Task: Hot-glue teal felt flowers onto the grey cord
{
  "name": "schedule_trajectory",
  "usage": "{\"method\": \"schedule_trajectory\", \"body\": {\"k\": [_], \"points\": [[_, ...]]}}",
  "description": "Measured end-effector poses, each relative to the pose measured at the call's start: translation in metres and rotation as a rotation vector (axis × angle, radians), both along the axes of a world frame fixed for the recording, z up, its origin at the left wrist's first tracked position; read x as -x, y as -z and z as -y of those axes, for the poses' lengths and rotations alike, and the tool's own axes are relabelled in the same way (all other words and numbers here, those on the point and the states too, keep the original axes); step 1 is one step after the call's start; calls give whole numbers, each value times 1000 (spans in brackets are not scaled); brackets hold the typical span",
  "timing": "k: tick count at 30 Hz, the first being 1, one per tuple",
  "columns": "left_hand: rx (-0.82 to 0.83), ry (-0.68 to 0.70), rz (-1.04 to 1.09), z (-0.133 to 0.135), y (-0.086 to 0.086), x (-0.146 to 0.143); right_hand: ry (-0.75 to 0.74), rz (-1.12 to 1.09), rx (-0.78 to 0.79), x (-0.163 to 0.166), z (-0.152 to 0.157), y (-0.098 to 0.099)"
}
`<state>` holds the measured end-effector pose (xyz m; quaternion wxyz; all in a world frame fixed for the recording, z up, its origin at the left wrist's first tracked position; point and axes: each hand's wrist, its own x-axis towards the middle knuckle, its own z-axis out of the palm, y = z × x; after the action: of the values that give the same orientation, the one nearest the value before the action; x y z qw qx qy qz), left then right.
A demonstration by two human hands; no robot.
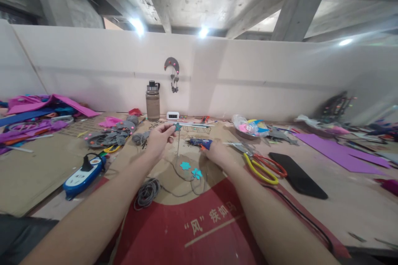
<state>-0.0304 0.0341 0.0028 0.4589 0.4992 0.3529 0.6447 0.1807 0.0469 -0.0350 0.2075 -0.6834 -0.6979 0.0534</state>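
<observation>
My left hand (159, 137) is raised over the table with its fingers pinched on a small teal felt flower (177, 126), from which a thin grey cord (178, 149) hangs down. My right hand (214, 152) rests on the table, closed around a blue hot glue gun (199, 143) whose tip points left toward the flower. Two more teal flowers (190, 169) lie on the cardboard (164, 169) between my hands, strung along the cord. A coil of grey cord (147, 192) lies near my left forearm.
Yellow and red scissors (260, 165) and a black phone-like slab (297, 175) lie to the right. A blue-white power strip (83, 174) sits left, a water bottle (152, 101) stands at the back wall, with purple foam sheets (338, 151) and felt scraps (107, 136) around.
</observation>
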Motion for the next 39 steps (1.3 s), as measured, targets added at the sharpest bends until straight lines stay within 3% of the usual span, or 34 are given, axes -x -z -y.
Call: {"method": "schedule_trajectory", "body": {"k": [6, 11, 14, 17, 22, 27, 39], "points": [[43, -10, -28, -2, 4, -1, -32, -105, -7, 3, -1, 8], [58, -24, -9, -7, 6, 4, 29, -443, 29, 1, -9, 1], [44, -37, 10, -8, 4, 7, 43, -562, -54, 4, -8, -9], [42, -58, 33, -8, 2, 9, -88, -803, -185, 13, 4, -23], [45, -81, 33, -9, 2, 12, -339, -995, -208, 33, 33, -41], [44, -84, 27, -10, 2, 13, -530, -1006, -198, 44, 41, -37], [14, -80, 52, -10, 0, 12, -495, -854, -249, 42, 38, -30]]}}
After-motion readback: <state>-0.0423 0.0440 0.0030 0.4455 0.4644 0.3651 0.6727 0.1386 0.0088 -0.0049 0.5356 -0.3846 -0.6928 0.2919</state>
